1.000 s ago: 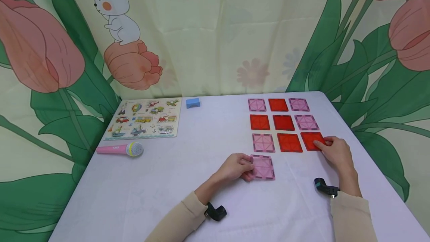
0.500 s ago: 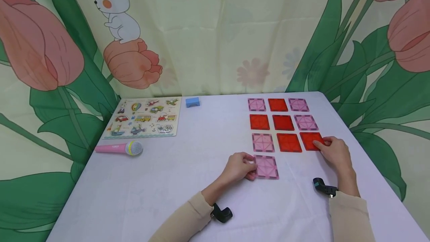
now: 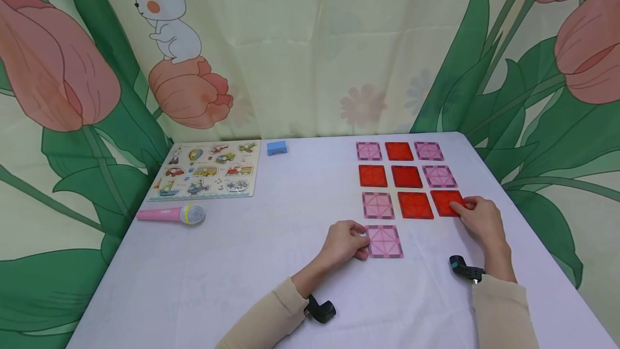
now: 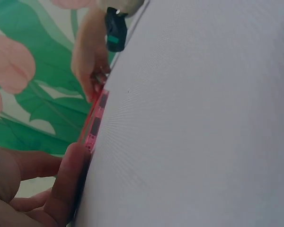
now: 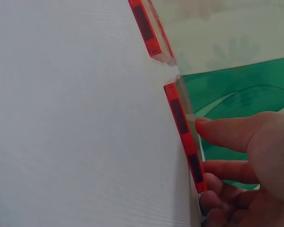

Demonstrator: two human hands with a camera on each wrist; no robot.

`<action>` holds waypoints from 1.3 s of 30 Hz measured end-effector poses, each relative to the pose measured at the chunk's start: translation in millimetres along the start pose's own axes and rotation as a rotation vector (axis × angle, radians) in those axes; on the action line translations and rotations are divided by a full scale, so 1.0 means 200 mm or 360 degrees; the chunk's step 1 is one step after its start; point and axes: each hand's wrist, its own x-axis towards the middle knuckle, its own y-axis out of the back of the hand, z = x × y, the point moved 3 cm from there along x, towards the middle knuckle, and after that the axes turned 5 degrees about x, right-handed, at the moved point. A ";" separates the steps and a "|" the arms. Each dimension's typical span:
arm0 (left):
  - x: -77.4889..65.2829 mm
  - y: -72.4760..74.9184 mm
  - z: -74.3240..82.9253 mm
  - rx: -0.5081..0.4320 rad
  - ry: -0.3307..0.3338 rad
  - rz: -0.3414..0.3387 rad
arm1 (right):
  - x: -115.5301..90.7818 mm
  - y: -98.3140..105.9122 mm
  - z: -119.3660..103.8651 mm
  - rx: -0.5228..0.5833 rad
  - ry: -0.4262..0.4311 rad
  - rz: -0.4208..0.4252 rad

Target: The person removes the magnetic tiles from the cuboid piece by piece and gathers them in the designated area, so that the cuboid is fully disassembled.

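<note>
My left hand (image 3: 342, 242) holds the left edge of a pink square magnetic tile (image 3: 385, 242) lying at the front of the tile group. Seen edge-on in the left wrist view, that tile shows its pink rim (image 4: 96, 124) beyond my fingertips. At the right end of the row behind, my right hand (image 3: 483, 221) pinches the right edge of a red magnetic tile (image 3: 443, 203), thumb on top. The right wrist view shows this red tile's rim (image 5: 181, 125) with my thumb over it and other fingers curled at its lower end.
Behind are several more red and pink tiles in rows, among them a red tile (image 3: 415, 205) and a pink tile (image 3: 378, 206). Further left lie a picture puzzle board (image 3: 205, 170), a pink toy microphone (image 3: 169, 214) and a blue block (image 3: 277, 147). A printed curtain (image 3: 295, 69) hangs behind the table.
My left hand has slid the front pink tile slightly right, then stayed nearly still. The right hand has kept its hold on the red tile.
</note>
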 end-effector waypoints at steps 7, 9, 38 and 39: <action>0.01 0.04 -0.01 -0.0048 0.0029 -0.0049 | -0.02 0.02 -0.10 0.0057 -0.0004 0.0076; 0.01 0.07 -0.01 -0.0012 0.0028 -0.0042 | -0.03 0.03 -0.15 0.0068 0.0023 0.0093; -0.12 1.03 0.14 0.0812 -0.0591 0.1366 | -0.25 -0.10 -0.85 0.0498 0.0945 0.0368; -0.12 1.04 0.14 0.0866 -0.0595 0.1371 | -0.25 -0.12 -0.86 0.0492 0.0968 0.0343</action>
